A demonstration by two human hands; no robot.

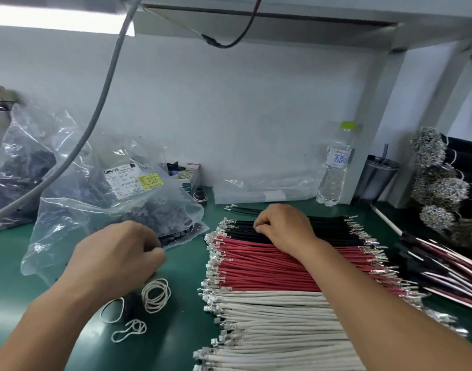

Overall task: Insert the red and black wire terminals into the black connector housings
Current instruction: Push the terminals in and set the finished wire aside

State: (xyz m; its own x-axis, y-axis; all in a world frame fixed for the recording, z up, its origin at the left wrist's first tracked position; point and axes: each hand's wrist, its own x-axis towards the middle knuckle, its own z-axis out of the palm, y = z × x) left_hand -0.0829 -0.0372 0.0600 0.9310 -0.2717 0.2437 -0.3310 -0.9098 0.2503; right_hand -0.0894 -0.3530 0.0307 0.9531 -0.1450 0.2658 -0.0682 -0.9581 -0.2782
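Observation:
Rows of cut wires with metal terminals lie side by side on the green mat: black wires [333, 228] farthest, red wires [256, 266] in the middle, white wires [277, 325] nearest. My right hand [283, 226] rests on the black wires, its fingers curled and pinching at one. My left hand [117, 253] hovers at the open edge of a clear bag of black connector housings [176, 210], fingers curled; what they hold is hidden.
Loose white rubber bands [156, 294] lie below my left hand. Finished red-and-black assemblies [443, 266] are piled at the right, with terminal bundles [438, 188] behind them. A water bottle [335, 167] and a dark cup [376, 178] stand by the wall. More bags [20, 162] sit at the left.

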